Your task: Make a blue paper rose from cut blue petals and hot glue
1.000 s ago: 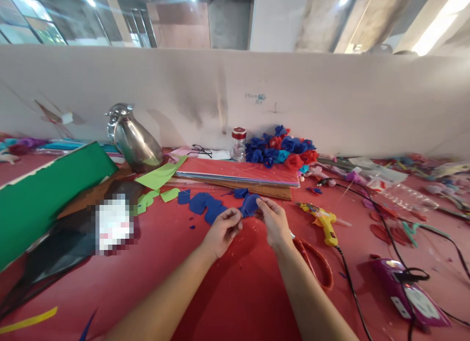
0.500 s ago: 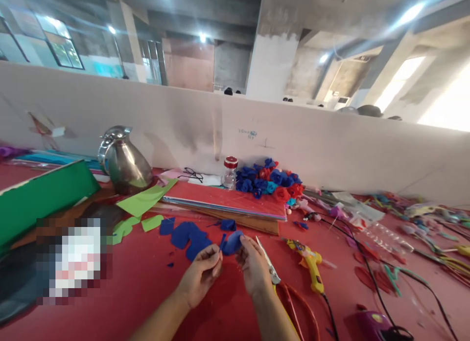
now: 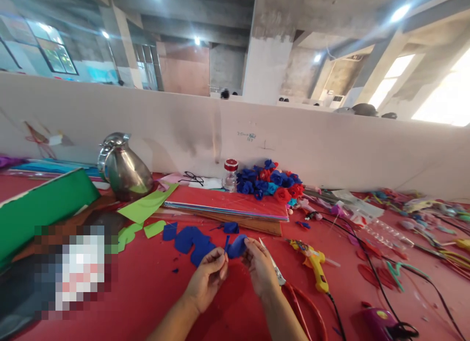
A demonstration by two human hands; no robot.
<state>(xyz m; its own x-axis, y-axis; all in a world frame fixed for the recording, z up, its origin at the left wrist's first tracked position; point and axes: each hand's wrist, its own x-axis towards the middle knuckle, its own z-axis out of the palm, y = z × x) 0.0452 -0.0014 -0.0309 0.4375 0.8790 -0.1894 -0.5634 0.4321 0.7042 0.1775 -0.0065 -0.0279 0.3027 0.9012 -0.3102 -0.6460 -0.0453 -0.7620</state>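
Head view: red table (image 3: pixel 147 292) strewn with craft stock within reach
Sheet stack (image 3: pixel 227 204): laid flat at the back, away from the hands
Steel jug (image 3: pixel 125 167): lidded, contents hidden
Cut blue pieces (image 3: pixel 191 239): spread flat just beyond the hands
Left hand (image 3: pixel 207 280): pinched onto blue petal (image 3: pixel 237 245), left edge
Right hand (image 3: pixel 261 267): clamped on its right edge
Blue petal: held just above the table so both edges are controlled
Jar (image 3: pixel 230 175): red-capped, contents not discernible

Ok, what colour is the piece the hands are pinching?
The piece is dark blue; the head view shows it best.
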